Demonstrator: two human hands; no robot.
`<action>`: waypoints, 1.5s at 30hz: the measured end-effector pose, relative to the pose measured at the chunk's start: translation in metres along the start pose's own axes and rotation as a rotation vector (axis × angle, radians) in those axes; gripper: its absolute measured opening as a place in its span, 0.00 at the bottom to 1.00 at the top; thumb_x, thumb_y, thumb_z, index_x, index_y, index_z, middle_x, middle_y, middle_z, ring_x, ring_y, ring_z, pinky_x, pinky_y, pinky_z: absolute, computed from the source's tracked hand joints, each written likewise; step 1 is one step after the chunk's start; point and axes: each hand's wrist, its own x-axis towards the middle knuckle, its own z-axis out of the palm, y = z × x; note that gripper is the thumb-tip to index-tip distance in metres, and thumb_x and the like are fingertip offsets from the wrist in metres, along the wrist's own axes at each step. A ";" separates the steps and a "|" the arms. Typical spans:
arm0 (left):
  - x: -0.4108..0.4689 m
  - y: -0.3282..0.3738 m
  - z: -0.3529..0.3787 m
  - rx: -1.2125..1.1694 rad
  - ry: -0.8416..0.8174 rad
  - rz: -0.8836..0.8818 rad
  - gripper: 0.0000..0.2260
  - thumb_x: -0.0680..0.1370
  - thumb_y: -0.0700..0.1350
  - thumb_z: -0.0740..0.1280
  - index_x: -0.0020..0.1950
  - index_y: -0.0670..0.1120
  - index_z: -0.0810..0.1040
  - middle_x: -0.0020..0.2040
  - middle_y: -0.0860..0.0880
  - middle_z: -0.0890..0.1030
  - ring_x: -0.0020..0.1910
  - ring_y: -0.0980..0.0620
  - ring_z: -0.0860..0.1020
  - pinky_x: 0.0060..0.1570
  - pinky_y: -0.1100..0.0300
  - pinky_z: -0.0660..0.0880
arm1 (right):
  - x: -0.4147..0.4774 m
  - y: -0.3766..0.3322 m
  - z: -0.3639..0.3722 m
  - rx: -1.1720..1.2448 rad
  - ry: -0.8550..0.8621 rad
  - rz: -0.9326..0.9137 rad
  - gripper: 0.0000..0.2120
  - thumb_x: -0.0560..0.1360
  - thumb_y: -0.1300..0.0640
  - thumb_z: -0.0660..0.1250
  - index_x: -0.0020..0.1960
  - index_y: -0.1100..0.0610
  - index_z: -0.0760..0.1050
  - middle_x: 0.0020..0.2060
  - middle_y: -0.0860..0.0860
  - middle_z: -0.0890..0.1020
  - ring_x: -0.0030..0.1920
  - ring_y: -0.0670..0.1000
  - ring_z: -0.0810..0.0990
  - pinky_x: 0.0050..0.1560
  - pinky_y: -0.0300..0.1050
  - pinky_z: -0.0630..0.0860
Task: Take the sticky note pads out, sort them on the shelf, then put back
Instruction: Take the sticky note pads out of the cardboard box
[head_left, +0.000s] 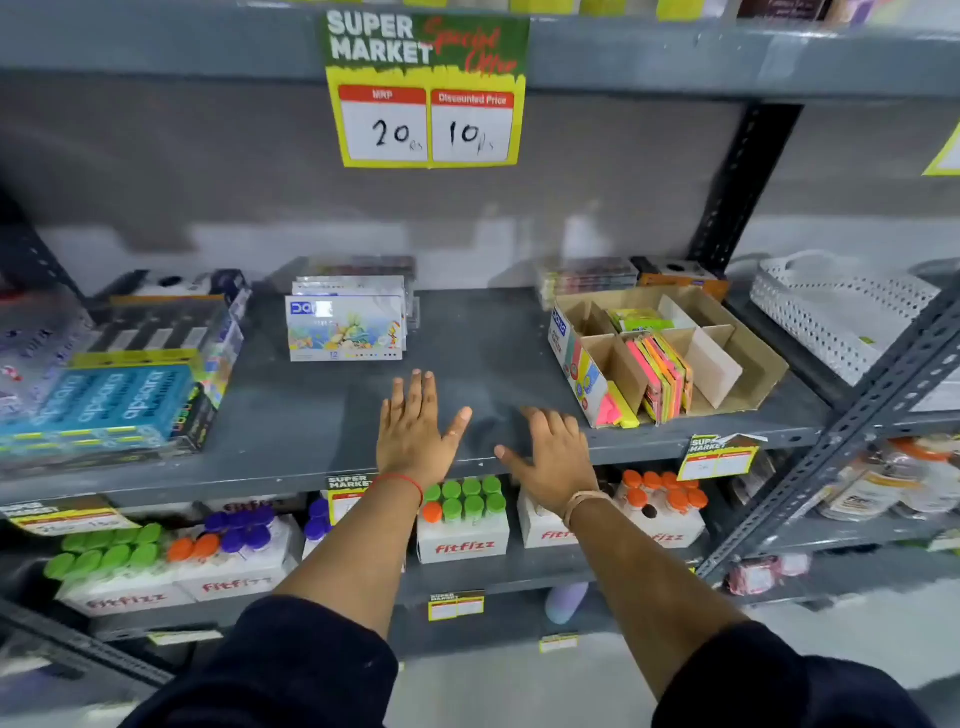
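A brown cardboard display box (748, 364) with dividers stands on the grey shelf (478, 338) at the right. Neon pink, orange and yellow sticky note pads (660, 376) stand in its middle compartment. A green pad (636, 319) lies in a rear compartment, and a pink and yellow pad (615, 410) leans at the box's front corner. My left hand (415, 431) rests flat on the bare shelf, fingers spread. My right hand (553, 454) hovers palm down just left of the box, holding nothing.
Colour pencil boxes (345, 327) sit at the shelf's middle back, blue pencil packs (114, 405) at the left. A white perforated basket (841, 317) stands on the neighbouring shelf. Below are cartons of capped bottles (462, 519). A price sign (426, 88) hangs overhead.
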 end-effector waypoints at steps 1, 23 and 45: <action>0.002 0.000 0.004 0.039 -0.010 -0.003 0.32 0.80 0.60 0.48 0.77 0.45 0.41 0.79 0.48 0.42 0.78 0.47 0.39 0.76 0.52 0.39 | 0.000 0.001 0.002 -0.002 0.016 -0.008 0.33 0.70 0.39 0.55 0.68 0.57 0.65 0.64 0.55 0.73 0.64 0.59 0.68 0.64 0.52 0.65; 0.007 -0.006 0.019 0.235 -0.004 -0.060 0.31 0.79 0.61 0.47 0.77 0.45 0.49 0.79 0.46 0.50 0.78 0.45 0.47 0.76 0.49 0.46 | 0.039 0.057 -0.066 0.162 0.749 0.045 0.41 0.72 0.35 0.54 0.74 0.64 0.56 0.74 0.62 0.59 0.75 0.58 0.58 0.73 0.53 0.57; 0.008 -0.007 0.016 0.230 -0.043 -0.057 0.31 0.79 0.60 0.48 0.77 0.45 0.48 0.79 0.45 0.49 0.78 0.44 0.45 0.76 0.49 0.45 | 0.028 0.135 -0.080 0.696 0.462 0.302 0.21 0.69 0.59 0.73 0.61 0.61 0.74 0.49 0.54 0.82 0.49 0.51 0.78 0.58 0.49 0.76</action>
